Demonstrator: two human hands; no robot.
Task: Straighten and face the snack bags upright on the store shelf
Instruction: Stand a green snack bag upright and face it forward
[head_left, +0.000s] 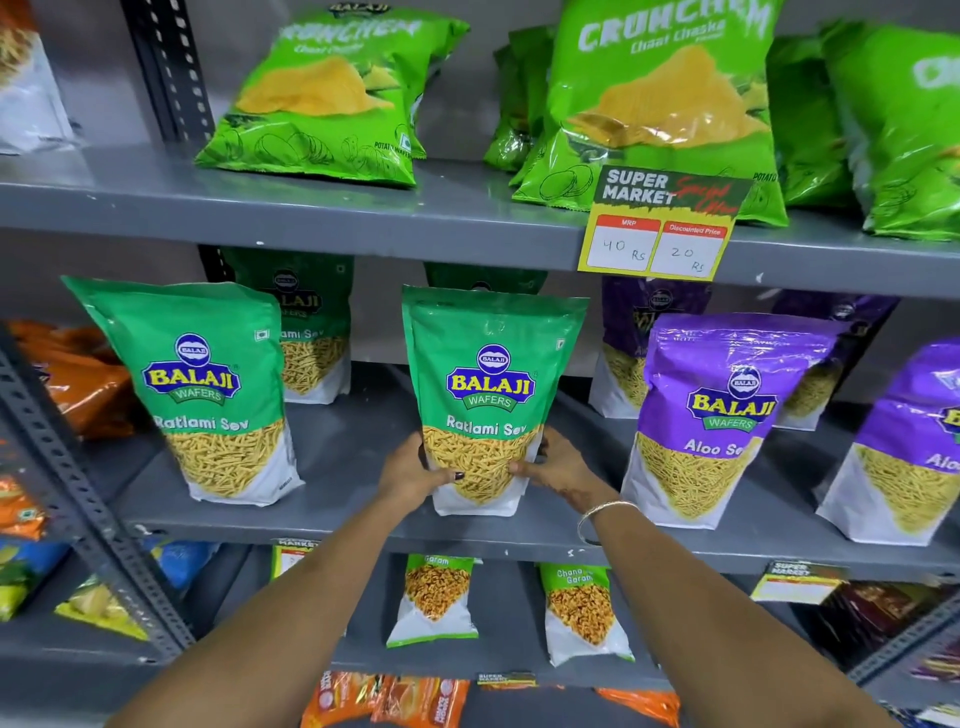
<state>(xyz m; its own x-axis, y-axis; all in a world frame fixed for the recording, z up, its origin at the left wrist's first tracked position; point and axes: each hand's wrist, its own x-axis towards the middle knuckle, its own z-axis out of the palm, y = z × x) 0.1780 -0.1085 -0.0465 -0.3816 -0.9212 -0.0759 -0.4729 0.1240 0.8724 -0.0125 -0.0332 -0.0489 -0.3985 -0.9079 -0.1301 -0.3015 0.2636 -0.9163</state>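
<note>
Hands hold the job right now. The left hand (415, 470) and the right hand (556, 462) press on the two sides of a green plastic Ratlami Sev snack bag (488, 384), low down near its white bottom. The fingers of both hands are curled and clamped on the bag, with the thumbs on its front. A thin silver bangle (605, 512) sits on the right wrist.

This bag stands at the front edge of the grey metal middle shelf (363, 525), about halfway along it. Its long side runs up and down, and its top leans back only a little. Its name side faces out to the shopper, so it looks nearly done.

Another green Ratlami Sev bag (202, 389) stands near the left end of the same shelf. It tips to the left and turns a bit sideways, so I think it needs fixing. A purple Aloo Sev bag (722, 415) stands to the right, near the front edge, and it leans a little too. More bags stand behind these, near the back of the shelf.

On the top shelf (311, 213), bright green chip bags (332, 98) lie tilted and slumped, not upright. A yellow price sign (660, 228) hangs on that shelf's front edge. I think most of the job is left.
</note>
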